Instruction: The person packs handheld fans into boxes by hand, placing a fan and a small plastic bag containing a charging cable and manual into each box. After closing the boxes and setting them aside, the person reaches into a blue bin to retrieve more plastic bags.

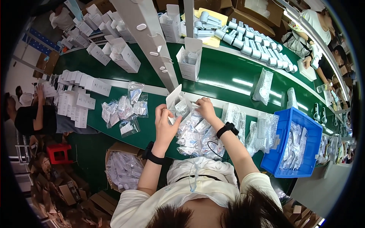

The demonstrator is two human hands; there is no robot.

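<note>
My left hand [166, 123] is closed round the near left side of a small white box [174, 94], whose lid flap stands up. Clear plastic wrapping shows inside the box's open top. Just right of the box, my right hand [206, 111] has its fingers bent together; what they pinch, if anything, is hidden. Under and in front of both hands lies a pile of small clear plastic bags [190, 140] with white parts inside. More such bags [125, 108] lie on the green table to the left of my left hand.
At right, a blue bin [275, 159] holds bagged parts beside bubble-wrapped packs [265, 127]. White boxes [78, 97] stand at left, others beyond the grey post [146, 41]. Grey cylindrical devices [254, 47] line the far belt. A carton [142, 152] sits below; other people work nearby.
</note>
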